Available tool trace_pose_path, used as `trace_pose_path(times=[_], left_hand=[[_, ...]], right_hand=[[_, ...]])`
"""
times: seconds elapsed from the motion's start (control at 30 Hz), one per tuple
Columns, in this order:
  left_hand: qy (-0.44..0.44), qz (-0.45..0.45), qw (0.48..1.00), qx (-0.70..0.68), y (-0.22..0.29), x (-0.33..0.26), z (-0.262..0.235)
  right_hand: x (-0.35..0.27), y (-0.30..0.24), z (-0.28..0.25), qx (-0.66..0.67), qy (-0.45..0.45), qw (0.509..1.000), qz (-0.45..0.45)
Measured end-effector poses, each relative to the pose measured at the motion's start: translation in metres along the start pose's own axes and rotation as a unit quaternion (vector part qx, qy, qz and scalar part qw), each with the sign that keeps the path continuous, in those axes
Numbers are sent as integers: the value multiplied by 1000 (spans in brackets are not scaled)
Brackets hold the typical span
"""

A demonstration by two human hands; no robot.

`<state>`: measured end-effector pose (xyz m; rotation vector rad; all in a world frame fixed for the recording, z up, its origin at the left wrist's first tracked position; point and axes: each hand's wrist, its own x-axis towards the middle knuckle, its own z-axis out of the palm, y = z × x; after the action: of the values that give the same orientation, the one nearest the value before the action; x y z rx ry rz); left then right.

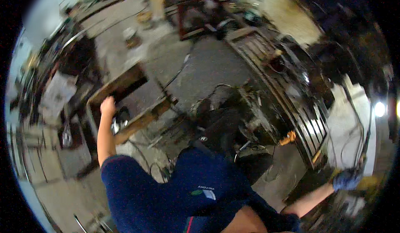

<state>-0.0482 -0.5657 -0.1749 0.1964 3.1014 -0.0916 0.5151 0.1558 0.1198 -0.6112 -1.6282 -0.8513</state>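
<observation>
A person in a dark blue shirt [146,199] stands in a crowded workshop, arms spread wide. My landmark is the open rectangular brown frame [146,122] at the person's left. The bare left hand [108,104] is at the frame's left end, seemingly touching it, fingers apparently curled; blur hides whether they grip. Well apart to the frame's right, beyond a slatted metal rack [310,129], the blue-gloved right hand [347,180] is near dark cables [367,135] running down a pale sheet [339,129]; I cannot tell if it holds them. The step in hand, I judge, is steadying the frame while reaching rightward. The next move would call for a secure left hold.
</observation>
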Motion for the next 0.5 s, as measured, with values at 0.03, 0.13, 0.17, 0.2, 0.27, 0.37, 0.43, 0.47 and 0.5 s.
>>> trace_pose_path(times=[0.03,0.13,0.17,0.2,0.27,0.37,0.43,0.47,0.5], left_hand=[[-20,22,999,43,9,8,-1],[5,120,982,142,-38,40,62],[-65,93,980,165,-29,50,62],[-26,130,969,209,-17,40,53],[-36,136,972,188,-55,47,77],[-41,50,992,109,-10,46,48],[-29,-51,997,-49,31,33,5],[-15,-113,976,-183,49,20,-23],[3,-167,927,-335,65,7,-52]], right_hand=[[-3,9,-5,15,-17,999,46],[-4,25,-8,268,-18,912,310],[-8,27,-4,358,21,841,405],[-3,16,-2,341,44,851,397],[13,-4,6,313,92,861,390],[49,-43,-4,423,109,822,365],[49,-30,-10,416,105,839,335],[55,-35,-11,419,98,841,328],[53,-33,-15,390,80,840,369]])
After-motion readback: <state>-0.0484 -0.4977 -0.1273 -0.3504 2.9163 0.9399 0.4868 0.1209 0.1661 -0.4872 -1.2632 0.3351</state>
